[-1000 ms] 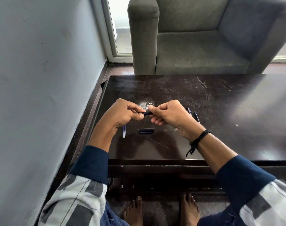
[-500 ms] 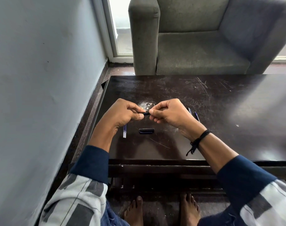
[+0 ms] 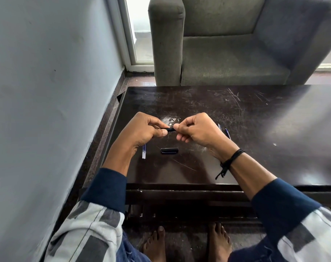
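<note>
I pinch a short dark pen part (image 3: 170, 129) between the curled fingers of my left hand (image 3: 142, 130) and right hand (image 3: 198, 129), above the table (image 3: 255, 110) toward its left edge. A cap (image 3: 169, 150) and refill (image 3: 144, 151) lie nearer the front edge.

One head-worn wide-angle view, looking forward and steeply down.
It sits close above the left hand (image 3: 142, 130) and right hand (image 3: 199, 129) at the near part of the dark table (image 3: 246, 163); a wall (image 3: 47, 91) fills the left, an armchair (image 3: 227, 53) the far side, and bare feet (image 3: 155, 241) the bottom edge.
</note>
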Tool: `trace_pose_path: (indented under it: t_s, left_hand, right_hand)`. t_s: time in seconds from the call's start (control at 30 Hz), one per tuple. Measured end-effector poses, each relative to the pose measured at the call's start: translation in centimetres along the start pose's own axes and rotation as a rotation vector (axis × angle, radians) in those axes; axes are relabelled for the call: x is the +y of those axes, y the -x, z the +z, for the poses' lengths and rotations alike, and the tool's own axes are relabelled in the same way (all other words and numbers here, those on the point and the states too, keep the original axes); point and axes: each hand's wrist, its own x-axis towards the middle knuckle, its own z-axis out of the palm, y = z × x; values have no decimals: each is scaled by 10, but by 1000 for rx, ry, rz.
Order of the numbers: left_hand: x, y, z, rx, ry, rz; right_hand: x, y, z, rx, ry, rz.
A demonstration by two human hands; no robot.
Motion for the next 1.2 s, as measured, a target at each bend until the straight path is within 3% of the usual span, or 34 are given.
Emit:
trace_pose_path:
  t_s: [0.47, 0.63, 0.77, 0.87, 0.97, 1.1, 1.2]
  left_hand:
    - [-1, -3, 2, 72, -49, 112]
    - [-3, -7, 2, 96, -109, 148]
    - [-4, -7, -3, 223, -38, 107]
    - [-12, -6, -16, 308, 73, 6]
    - [-16, -5, -21, 310, 77, -55]
    - [-12, -5, -15, 265, 89, -67]
    - [-13, -5, -13, 241, 76, -76]
  right_hand:
    - [0, -4, -2, 21, 85, -19]
    - [0, -2, -1, 20, -26, 17]
    - [3, -3, 2, 64, -39, 33]
    - [11, -6, 0, 135, 276, -25]
    - [9, 2, 5, 61, 648, -156]
    - [14, 6, 20, -133, 888, -322]
    - [17, 9, 24, -182, 979, -350]
